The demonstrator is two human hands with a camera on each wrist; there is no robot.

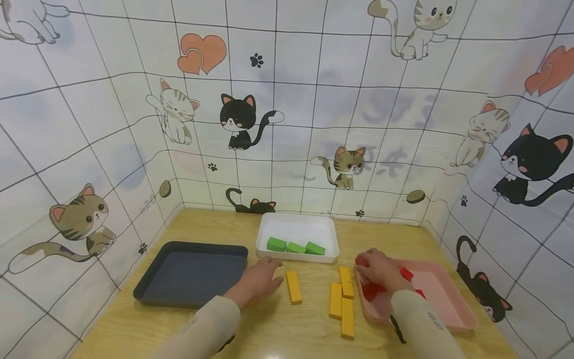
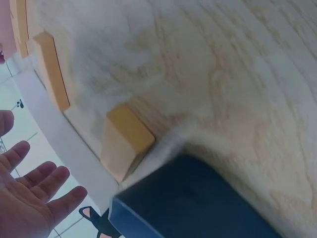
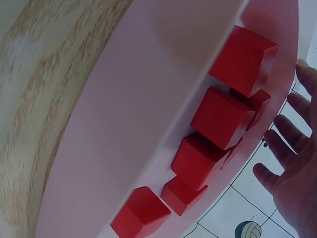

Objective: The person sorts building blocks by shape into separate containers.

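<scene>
My left hand hovers between the dark grey tray and a yellow block. In the left wrist view, its fingers are spread and hold nothing. A second yellow block lies by the dark tray's corner there, hidden by the hand in the head view. My right hand is over the left side of the pink tray. The right wrist view shows its fingers loosely bent with nothing between them, beside several red blocks in that tray.
A white tray with green blocks stands at the back of the wooden table. Several yellow blocks lie together left of the pink tray. Cat-patterned walls enclose the table on the back and both sides.
</scene>
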